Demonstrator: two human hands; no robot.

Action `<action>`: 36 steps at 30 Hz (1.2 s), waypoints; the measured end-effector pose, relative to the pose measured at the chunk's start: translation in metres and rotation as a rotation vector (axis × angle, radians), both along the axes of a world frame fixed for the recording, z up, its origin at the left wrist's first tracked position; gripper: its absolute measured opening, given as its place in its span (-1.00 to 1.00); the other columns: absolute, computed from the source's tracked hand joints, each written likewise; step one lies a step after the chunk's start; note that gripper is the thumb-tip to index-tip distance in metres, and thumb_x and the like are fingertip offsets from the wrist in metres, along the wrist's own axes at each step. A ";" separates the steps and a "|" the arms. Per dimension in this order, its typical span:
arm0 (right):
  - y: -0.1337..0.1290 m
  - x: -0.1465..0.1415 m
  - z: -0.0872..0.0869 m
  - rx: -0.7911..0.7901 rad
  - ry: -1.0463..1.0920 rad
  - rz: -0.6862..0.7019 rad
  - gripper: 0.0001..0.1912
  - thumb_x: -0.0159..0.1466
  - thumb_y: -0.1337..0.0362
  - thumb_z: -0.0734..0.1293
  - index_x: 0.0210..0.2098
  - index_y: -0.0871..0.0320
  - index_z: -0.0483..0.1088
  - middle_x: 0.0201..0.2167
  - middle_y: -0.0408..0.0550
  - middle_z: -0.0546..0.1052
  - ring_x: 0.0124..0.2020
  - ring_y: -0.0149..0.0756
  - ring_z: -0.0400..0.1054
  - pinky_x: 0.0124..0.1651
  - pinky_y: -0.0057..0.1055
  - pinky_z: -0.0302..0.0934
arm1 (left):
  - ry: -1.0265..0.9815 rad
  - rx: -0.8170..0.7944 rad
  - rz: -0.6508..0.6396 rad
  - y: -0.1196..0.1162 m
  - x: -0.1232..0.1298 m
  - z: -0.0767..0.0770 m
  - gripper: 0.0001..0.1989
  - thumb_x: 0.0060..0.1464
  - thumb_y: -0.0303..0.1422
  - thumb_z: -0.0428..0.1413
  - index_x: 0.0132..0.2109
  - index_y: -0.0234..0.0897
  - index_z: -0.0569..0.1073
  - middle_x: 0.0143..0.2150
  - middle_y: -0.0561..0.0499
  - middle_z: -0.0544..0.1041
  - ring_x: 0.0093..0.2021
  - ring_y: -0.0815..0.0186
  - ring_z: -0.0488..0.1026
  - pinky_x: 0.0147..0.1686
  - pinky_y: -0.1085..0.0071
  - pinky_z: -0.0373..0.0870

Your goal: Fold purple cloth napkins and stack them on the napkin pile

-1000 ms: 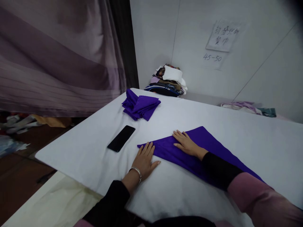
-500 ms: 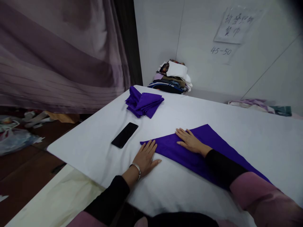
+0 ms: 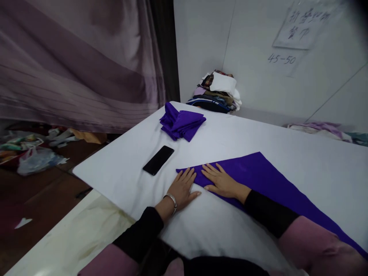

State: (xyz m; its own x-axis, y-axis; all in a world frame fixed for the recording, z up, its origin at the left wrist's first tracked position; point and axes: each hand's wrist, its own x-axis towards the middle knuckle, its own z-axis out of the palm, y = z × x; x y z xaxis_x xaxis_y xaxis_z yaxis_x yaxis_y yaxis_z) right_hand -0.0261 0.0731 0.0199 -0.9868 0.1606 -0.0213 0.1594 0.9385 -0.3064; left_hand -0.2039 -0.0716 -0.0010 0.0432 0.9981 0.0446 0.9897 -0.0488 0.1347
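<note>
A purple cloth (image 3: 258, 180) folded to a long pointed shape lies flat on the white-covered table (image 3: 115, 172). My left hand (image 3: 181, 188), with a silver bracelet at the wrist, rests palm down with its fingertips on the cloth's left tip. Its thumb points out to the right over the white cover. Just right of it, my right hand (image 3: 220, 180) lies flat on the cloth near the lower edge, fingers slightly spread. The right forearm crosses over the cloth and hides part of it.
A black phone (image 3: 158, 160) lies left of the cloth. Behind it sits a crumpled bundle of purple cloth (image 3: 182, 122). Stacked clothes (image 3: 215, 94) stand beyond the far edge, by a wall with a handwritten sign (image 3: 303, 25). A curtain (image 3: 80, 69) hangs at left; plastic bags (image 3: 38, 159) lie below it.
My right hand has slid left along the cloth, closer to my left hand. My left hand stays on the tip. The whole view has shifted slightly.
</note>
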 end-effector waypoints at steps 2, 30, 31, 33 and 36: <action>0.003 -0.002 -0.005 -0.001 -0.001 -0.018 -0.26 0.27 -0.17 -0.01 0.30 0.12 -0.11 0.31 0.06 -0.04 0.32 -0.09 -0.27 0.27 0.02 -0.41 | -0.012 -0.016 0.005 0.000 0.001 0.002 -0.26 0.12 0.07 -0.20 0.26 -0.38 0.09 0.31 -0.19 0.07 0.31 0.09 -0.08 0.23 0.08 -0.10; -0.016 0.044 0.028 -0.235 -0.008 -0.123 -0.22 0.27 -0.16 0.02 0.31 0.16 -0.21 0.33 0.08 -0.19 0.33 -0.14 -0.41 0.28 -0.02 -0.50 | -0.002 0.024 -0.007 0.040 0.009 -0.005 -0.34 0.14 0.02 -0.17 0.26 -0.29 0.11 0.29 -0.18 0.11 0.30 0.06 -0.04 0.19 -0.08 -0.09; -0.023 0.058 0.030 -0.234 -0.009 -0.131 -0.23 0.27 -0.15 0.03 0.31 0.14 -0.22 0.33 0.07 -0.19 0.33 -0.13 -0.40 0.28 -0.02 -0.50 | -0.002 0.023 -0.005 0.041 0.008 -0.006 -0.34 0.14 0.02 -0.18 0.26 -0.28 0.11 0.30 -0.18 0.10 0.30 0.06 -0.04 0.19 -0.08 -0.09; -0.037 0.091 0.029 -0.228 -0.017 -0.167 -0.23 0.27 -0.14 0.06 0.32 0.12 -0.23 0.33 0.06 -0.19 0.33 -0.12 -0.39 0.28 -0.01 -0.50 | -0.001 0.018 -0.003 0.042 0.006 -0.005 -0.35 0.15 0.01 -0.19 0.26 -0.27 0.10 0.30 -0.18 0.09 0.31 0.07 -0.05 0.19 -0.06 -0.10; -0.057 0.146 0.021 -0.196 -0.029 -0.270 -0.26 0.28 -0.11 0.07 0.31 0.08 -0.23 0.33 0.04 -0.16 0.32 -0.13 -0.37 0.28 0.00 -0.45 | 0.000 -0.021 0.007 0.043 0.007 0.000 -0.36 0.15 0.00 -0.20 0.26 -0.28 0.10 0.31 -0.17 0.07 0.31 0.10 -0.07 0.20 -0.05 -0.12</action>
